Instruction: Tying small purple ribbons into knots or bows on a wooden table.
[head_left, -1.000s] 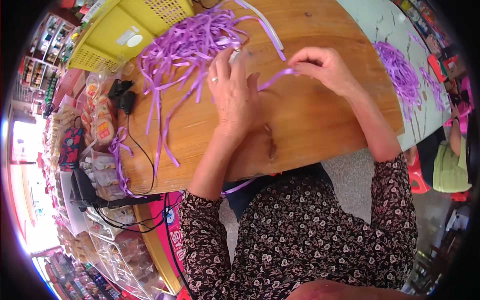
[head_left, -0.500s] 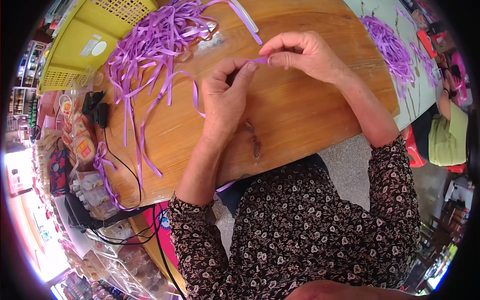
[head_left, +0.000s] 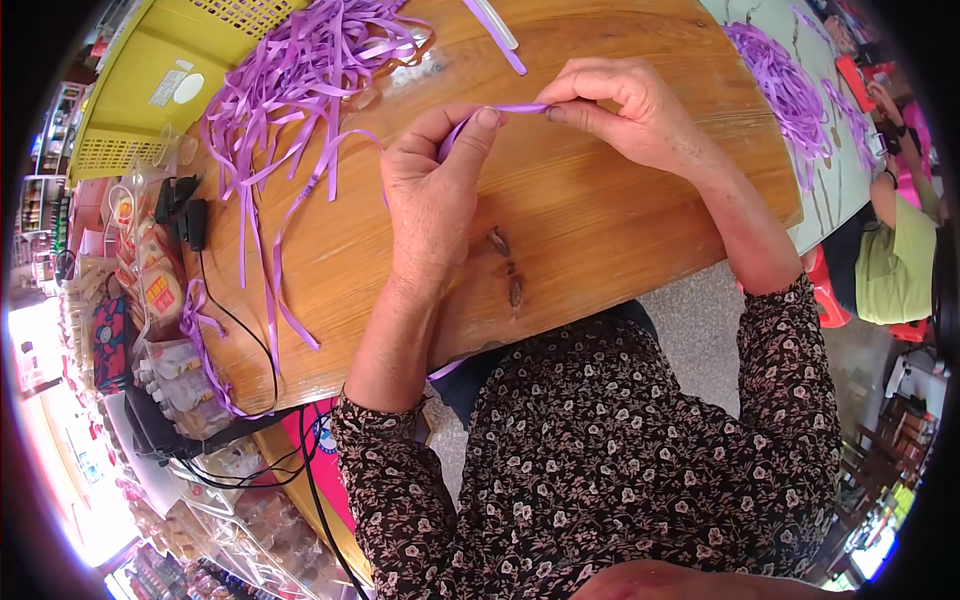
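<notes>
Between my two hands runs a short stretch of purple ribbon [head_left: 520, 108], held above the wooden table. My left hand [head_left: 437, 180] pinches it between thumb and forefinger, and part of the ribbon shows inside the curled fingers. The right hand [head_left: 625, 112] grips the other end between thumb and fingertips. From the left hand the ribbon trails back toward a large tangled pile of purple ribbons [head_left: 300, 90] at the far left. Another purple strip [head_left: 495, 35] lies beside a thin white stick at the far edge.
A yellow basket [head_left: 135, 90] stands behind the pile. Black plugs and a cable [head_left: 195, 225] lie at the table's left, near packaged goods [head_left: 160, 290]. More purple ribbon [head_left: 785, 90] lies on a marble-patterned table at right, where another person in light green [head_left: 895, 265] sits.
My hands have moved apart slightly, the left going left and the right going right. A longer stretch of ribbon now shows between them.
</notes>
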